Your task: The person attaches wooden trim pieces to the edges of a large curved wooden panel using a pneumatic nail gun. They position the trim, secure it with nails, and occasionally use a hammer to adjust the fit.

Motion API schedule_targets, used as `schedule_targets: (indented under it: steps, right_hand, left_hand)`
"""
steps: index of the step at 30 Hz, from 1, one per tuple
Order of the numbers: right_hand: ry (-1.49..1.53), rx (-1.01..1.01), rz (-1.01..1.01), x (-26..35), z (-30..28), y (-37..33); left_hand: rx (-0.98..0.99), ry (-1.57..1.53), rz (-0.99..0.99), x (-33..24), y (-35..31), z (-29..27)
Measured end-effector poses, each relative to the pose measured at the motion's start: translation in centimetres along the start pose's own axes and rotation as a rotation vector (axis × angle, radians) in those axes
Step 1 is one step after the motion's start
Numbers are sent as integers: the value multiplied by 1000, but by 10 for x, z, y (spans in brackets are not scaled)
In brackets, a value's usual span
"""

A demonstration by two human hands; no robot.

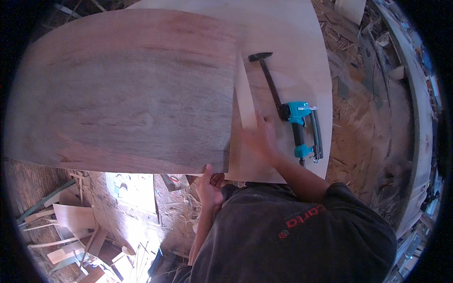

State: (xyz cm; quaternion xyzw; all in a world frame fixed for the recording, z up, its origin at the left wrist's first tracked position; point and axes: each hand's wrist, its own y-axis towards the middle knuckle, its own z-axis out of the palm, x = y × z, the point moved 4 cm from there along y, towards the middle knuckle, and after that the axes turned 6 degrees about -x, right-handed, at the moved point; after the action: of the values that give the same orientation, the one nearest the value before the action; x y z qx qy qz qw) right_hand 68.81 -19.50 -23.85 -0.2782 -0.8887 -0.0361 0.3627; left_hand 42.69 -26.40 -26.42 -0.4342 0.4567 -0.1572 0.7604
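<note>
A large brownish plywood panel [127, 94] lies across the left and middle of the view, over a paler board [288, 28]. My left hand [210, 191] grips its near edge close to the right corner, thumb on top and the other fingers partly hidden below. Along the panel's right edge runs a narrow pale wooden strip [245, 96]. My right hand [261, 137], smeared by motion, is closed around the strip's near end. To its right, a hammer [268, 78] with a dark handle lies on the pale board. A teal and black pneumatic nail gun [298, 122] rests against the handle's end.
Wood offcuts [75, 219] are heaped on the floor at the lower left, beside a brightly sunlit patch [134, 203]. Sawdust and scraps cover the floor [358, 137] to the right. A long ledge [410, 89] with clutter behind it borders the far right.
</note>
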Motion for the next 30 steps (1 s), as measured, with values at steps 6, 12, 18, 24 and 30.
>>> schedule_targets:
  steps: [6, 12, 18, 24, 30]
  right_hand:
    - [-253, -191, -129, 28, -1, 66]
    - [-343, 24, -201, -40, 23, 83]
    - [-293, -211, -229, -4, 11, 34]
    - [-104, 2, -404, -6, 19, -26]
    - [165, 264, -604, 45, 33, -115]
  left_hand:
    - [-44, -52, 14, 1, -5, 10]
    - [51, -15, 13, 20, 22, -4]
    - [223, 64, 30, -6, 1, -2]
    - [307, -93, 83, -17, 22, -29]
    - [327, 12, 290, -16, 51, -41]
